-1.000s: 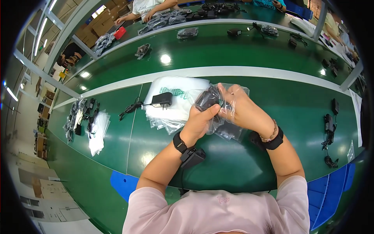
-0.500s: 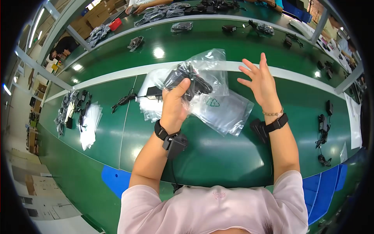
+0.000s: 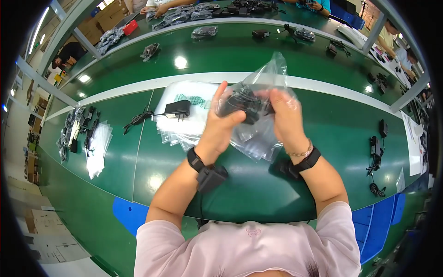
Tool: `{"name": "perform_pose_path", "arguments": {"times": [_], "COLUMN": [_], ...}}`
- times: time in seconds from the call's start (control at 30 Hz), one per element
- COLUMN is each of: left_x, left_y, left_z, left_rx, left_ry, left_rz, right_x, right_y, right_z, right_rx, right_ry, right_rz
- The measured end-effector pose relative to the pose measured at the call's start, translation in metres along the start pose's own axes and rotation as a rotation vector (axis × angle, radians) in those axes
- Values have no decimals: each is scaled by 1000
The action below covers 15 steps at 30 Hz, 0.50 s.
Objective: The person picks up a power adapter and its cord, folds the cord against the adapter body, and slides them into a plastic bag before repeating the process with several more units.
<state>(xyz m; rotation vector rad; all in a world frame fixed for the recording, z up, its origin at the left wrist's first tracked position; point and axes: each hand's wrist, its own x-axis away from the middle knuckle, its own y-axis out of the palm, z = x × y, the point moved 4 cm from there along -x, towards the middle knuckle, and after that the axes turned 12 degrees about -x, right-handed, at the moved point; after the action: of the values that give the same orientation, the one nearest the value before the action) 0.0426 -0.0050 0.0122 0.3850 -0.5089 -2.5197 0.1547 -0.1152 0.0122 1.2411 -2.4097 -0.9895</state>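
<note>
Between my hands, over the green table, is a clear plastic bag (image 3: 276,69) with a black power adapter and its coiled cable (image 3: 247,102) inside. My left hand (image 3: 218,131) grips its left side, thumb laid across the front and a finger pointing up. On the other side my right hand (image 3: 287,115) is closed on the bag, its thumb against the plastic; its other fingers are partly hidden. Left of my left hand, a stack of clear bags (image 3: 196,123) lies flat, with a second black power adapter (image 3: 178,109) on top and its cable trailing left.
More adapters and cables (image 3: 90,122) lie at the left beside another pile of bags (image 3: 99,147). At the right are loose adapters (image 3: 375,147). A white ledge (image 3: 124,93) runs across behind my hands. Beyond it, bagged items (image 3: 204,32) lie on a green surface, with other people farther back.
My right hand, open and apart before, has moved left and closed on the bag. The bag has shifted slightly right, uncovering the adapter on the stack.
</note>
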Motion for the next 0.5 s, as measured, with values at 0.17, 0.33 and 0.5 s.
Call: {"name": "perform_pose_path", "arguments": {"times": [0.17, 0.33, 0.5], "left_x": [-6, -5, 1], "left_y": [5, -1, 1], "left_z": [1, -17, 2], "left_rx": [-155, -471, -808], "left_ry": [-214, -148, 287], "left_rz": [-63, 62, 241], "right_x": [11, 9, -11], "right_y": [13, 20, 4], "right_z": [-28, -11, 6], "right_rx": [942, 624, 179], "right_ry": [-609, -415, 34], "right_rz": [-24, -81, 31]}}
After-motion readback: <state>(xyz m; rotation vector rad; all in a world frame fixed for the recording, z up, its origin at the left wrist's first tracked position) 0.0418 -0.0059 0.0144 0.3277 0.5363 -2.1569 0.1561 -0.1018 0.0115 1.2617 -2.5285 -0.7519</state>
